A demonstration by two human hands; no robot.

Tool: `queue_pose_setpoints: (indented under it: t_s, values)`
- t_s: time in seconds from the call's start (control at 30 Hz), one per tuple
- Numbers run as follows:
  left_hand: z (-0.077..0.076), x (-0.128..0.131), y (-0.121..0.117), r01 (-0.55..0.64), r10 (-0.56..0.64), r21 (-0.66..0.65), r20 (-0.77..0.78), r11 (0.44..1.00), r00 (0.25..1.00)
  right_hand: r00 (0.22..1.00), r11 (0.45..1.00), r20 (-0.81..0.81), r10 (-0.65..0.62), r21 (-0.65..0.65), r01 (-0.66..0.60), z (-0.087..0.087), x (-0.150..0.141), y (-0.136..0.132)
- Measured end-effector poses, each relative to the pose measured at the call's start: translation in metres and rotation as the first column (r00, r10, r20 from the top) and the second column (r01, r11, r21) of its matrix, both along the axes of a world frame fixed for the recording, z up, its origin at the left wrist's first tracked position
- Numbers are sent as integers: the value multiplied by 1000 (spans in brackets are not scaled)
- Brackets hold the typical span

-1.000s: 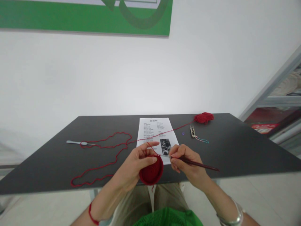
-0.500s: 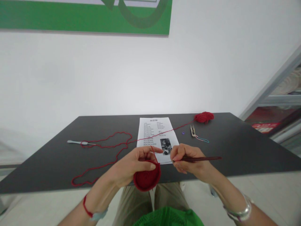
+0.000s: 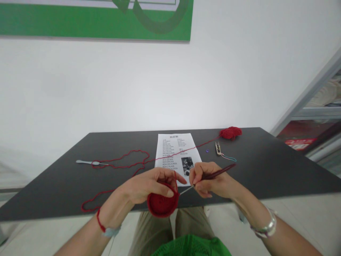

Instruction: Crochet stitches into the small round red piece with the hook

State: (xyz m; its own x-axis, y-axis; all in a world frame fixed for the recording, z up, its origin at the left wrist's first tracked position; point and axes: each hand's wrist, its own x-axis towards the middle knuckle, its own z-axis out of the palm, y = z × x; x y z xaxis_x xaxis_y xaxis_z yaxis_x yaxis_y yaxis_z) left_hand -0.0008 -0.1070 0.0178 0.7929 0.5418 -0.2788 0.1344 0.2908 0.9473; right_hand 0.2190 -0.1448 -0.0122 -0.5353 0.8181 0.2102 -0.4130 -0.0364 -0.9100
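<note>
A round, cupped piece of red crochet work (image 3: 163, 204) is pinched at its upper rim by my left hand (image 3: 153, 185), thumb on the near face. Red yarn (image 3: 176, 179) runs up over the left index finger, which is stretched out. My right hand (image 3: 210, 180) grips a crochet hook (image 3: 218, 171) by its dark red handle, like a pen. The hook's thin metal shaft points down to the left and meets the right edge of the crochet work; its very tip is hidden there.
A printed pattern sheet (image 3: 174, 144) lies mid-table under the yarn. Behind to the right are a red yarn ball (image 3: 230, 133), thread snips (image 3: 218, 148) with a cord, and a small purple ring (image 3: 207, 151). A grey-handled tool (image 3: 87, 162) lies left among yarn loops.
The hook's handle has tilted up at its far end, and its metal shaft now shows, reaching the work's edge. My left hand and the crochet piece have shifted slightly left.
</note>
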Motion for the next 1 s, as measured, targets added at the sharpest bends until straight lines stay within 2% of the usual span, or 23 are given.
queue_pose_setpoints:
  t_s: [0.1,0.2,0.27,0.3,0.43,0.53,0.67,0.83,1.0]
  values:
    - [-1,6,-4,-137,142,187,-15,973,990,989,991,-145,-35,-133,16,-9,-8,2]
    - [-8,16,-12,-372,380,346,47,861,924,961,961,-235,-145,-263,80,-18,-19,0]
    - [-16,23,-17,-499,494,346,112,794,863,935,937,-256,-246,-310,161,-24,-27,-2]
    - [-20,25,-20,-526,514,308,125,793,849,921,925,-251,-296,-315,212,-26,-29,-3]
    - [-30,28,-25,-514,502,75,133,855,855,893,908,-204,-401,-215,359,-35,-35,-5]
    - [-32,28,-25,-512,505,20,137,858,852,900,918,-189,-392,-142,370,-38,-35,-3]
    - [-31,31,-25,-525,518,27,137,850,845,903,922,-196,-383,-146,359,-37,-35,0]
    - [-29,37,-25,-603,583,121,164,789,796,881,902,-213,-422,-201,383,-35,-40,0]
    - [-29,38,-24,-636,605,173,202,752,770,877,889,-193,-439,-234,394,-33,-43,2]
